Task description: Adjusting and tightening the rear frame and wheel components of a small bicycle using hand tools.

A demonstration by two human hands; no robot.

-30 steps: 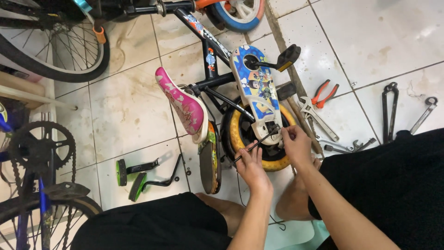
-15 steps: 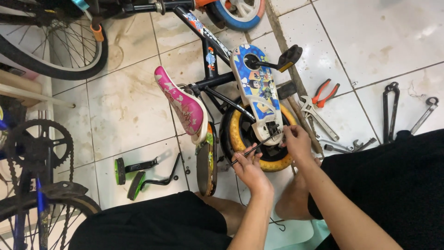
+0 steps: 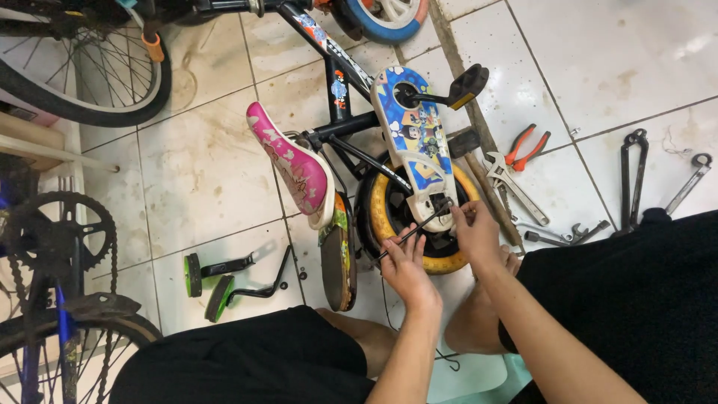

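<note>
Two hands work at the back wheel (image 3: 389, 217) of a small bike (image 3: 351, 120) that lies on the tile floor (image 3: 202, 172). A thin dark rod (image 3: 411, 232) is at the wheel's middle. It lies slanted, its long way running from the lower left up to the upper right, where its tip points at the chain cover (image 3: 415, 142). The left hand (image 3: 407, 269) has its fingers closed around the low end of the rod. The right hand (image 3: 475, 232) pinches the high end, right by the wheel hub. The yellow wheel rim is just under both hands. The pink seat (image 3: 292, 164) points up and left. Two green side wheels (image 3: 217, 280) lie on the floor to the left. Red pliers (image 3: 527, 146) and a wrench (image 3: 512, 183) lie to the right.
</note>
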